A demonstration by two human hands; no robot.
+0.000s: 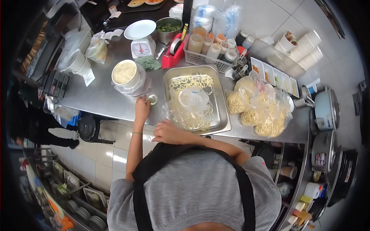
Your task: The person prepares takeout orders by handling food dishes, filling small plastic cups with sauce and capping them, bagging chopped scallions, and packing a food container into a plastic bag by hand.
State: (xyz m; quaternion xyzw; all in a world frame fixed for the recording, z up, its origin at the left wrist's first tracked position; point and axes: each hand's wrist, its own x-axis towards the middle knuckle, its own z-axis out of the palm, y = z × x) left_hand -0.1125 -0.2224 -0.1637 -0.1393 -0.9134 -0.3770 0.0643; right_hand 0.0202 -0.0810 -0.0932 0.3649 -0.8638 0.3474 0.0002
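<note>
My left hand [142, 109] rests at the steel counter with its fingers curled together, right beside a small round cup [153, 99] with green contents. Whatever its fingertips hold, if anything, is hidden. Loosely closed, my right hand [167, 132] hovers near the counter's front edge, left of the noodle tray; I cannot make out anything in its fingers. The steel tray [222, 115] holds loose yellow noodles [196, 80] and a clear plastic bag [192, 99] lying on them. A white tub [126, 74] of pale contents, wrapped in plastic, stands beyond my left hand.
Bagged noodles [262, 104] lie right of the tray. Behind are a kitchen scale [143, 48], a red tape dispenser [173, 54], a basket [196, 58] of sauce bottles and a metal pot [169, 30]. Paper cups [306, 44] stand back right; a black stool [89, 127] is below left.
</note>
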